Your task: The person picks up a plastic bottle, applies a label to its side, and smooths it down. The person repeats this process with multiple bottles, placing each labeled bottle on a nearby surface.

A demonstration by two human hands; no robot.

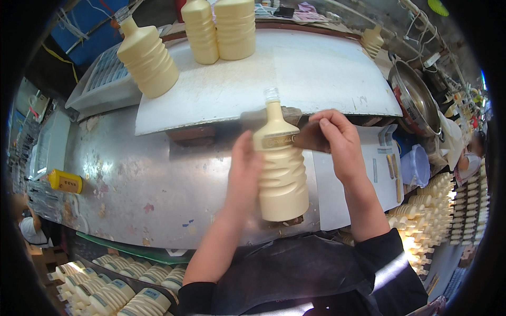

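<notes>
Silvery metal surface (132, 163), scuffed and speckled, stretches across this busy workshop! Far left, a yellow bottle (66, 181) lies on its side, with cream bottles (113, 297) packed in rows below. Next along, a tall cream bottle (148, 63) stands by a white board (321, 68), and two more stand close together beyond. Now the left hand (243, 171), all blur, right beside the middle bottle (283, 181); its grip, I can't tell. That bottle sits centre stage in front of the person, clear neck pointing away, dark band around its shoulder. And the right hand (342, 145): narrow grip, pinching a dark strip (315, 139) at the shoulder! Further right, a blue basin (416, 166).
</notes>
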